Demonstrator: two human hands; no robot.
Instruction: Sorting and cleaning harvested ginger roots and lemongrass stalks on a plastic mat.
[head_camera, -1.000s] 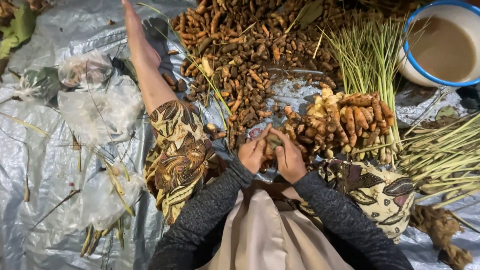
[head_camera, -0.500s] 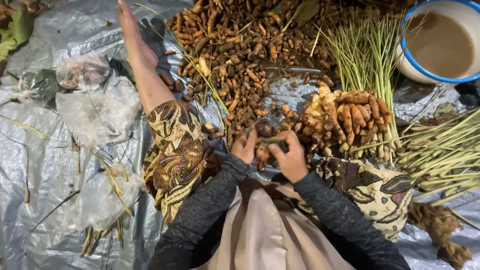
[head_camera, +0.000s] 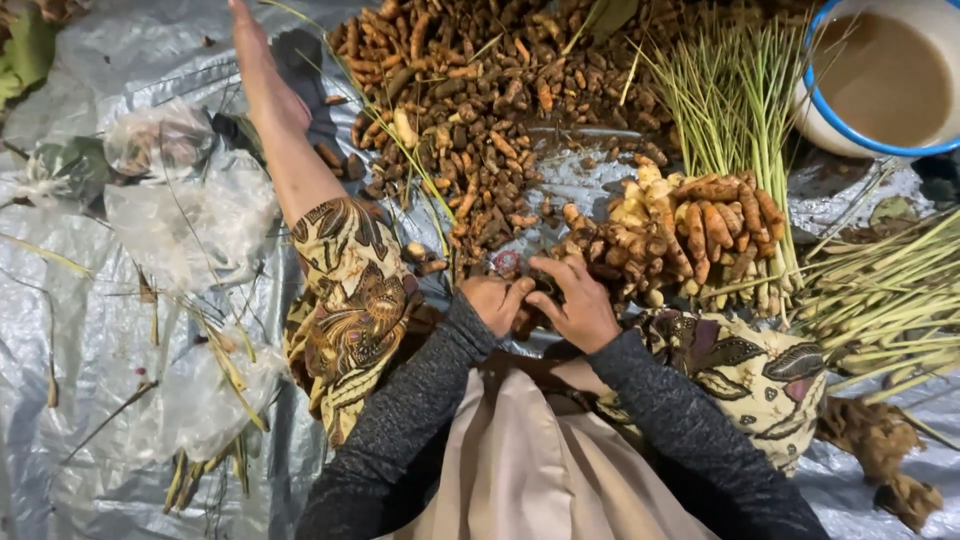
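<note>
Head view: my left hand (head_camera: 495, 303) and right hand (head_camera: 573, 300) are together, fingers curled shut on a small root piece (head_camera: 528, 296), mostly hidden. It sits just below the turmeric heap (head_camera: 470, 110), beside the pale root bundle (head_camera: 690, 230).

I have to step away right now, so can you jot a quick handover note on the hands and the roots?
Left hand: closed, knuckles up, pressed against the right hand over the lap; what it grips is hidden.
Right hand: fingers curled at the near edge of the small root pile.
Big pile of brown roots lies farther out on the grey plastic sheet; green stalks stand beside it, the blue-rimmed basin at far right.
Done: a small pile is gathered near the hands.
Left: the big pile remains spread out.
</note>
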